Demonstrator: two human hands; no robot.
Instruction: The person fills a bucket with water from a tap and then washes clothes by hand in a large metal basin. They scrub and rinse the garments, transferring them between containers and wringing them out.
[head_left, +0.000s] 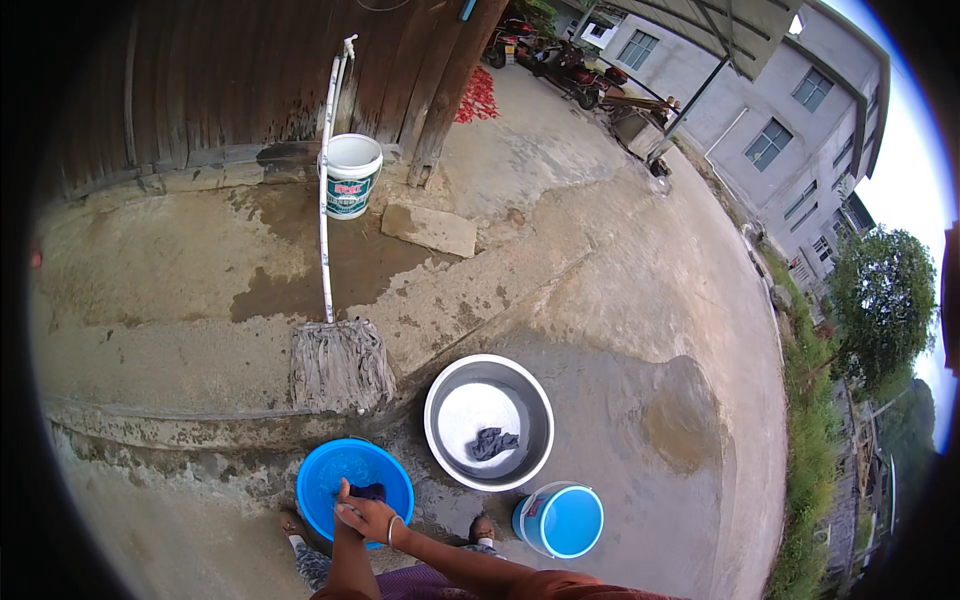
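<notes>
My left hand (343, 496) and my right hand (369, 519) meet over a blue plastic basin (305, 480) of water. The right, with a bracelet at its wrist, overlaps the left hand and wrist. A small greyish thing shows between them; its kind is unclear. A dark purple cloth (370, 491) is right beside my fingers, at the basin's right side; which hand grips it, if either, is hidden. To the right, a wide metal basin (541, 420) holds water and a dark grey wet cloth (493, 443). A blue bucket (574, 521) with a white handle stands near my foot.
A string mop (341, 367) with a white pole rests against a tap pipe on the wooden wall (225, 75). A white bucket (351, 180) stands behind the pole. A flat stone slab (429, 230) and a raised concrete edge (187, 431) lie ahead. Motorcycles (581, 79) are parked farther off.
</notes>
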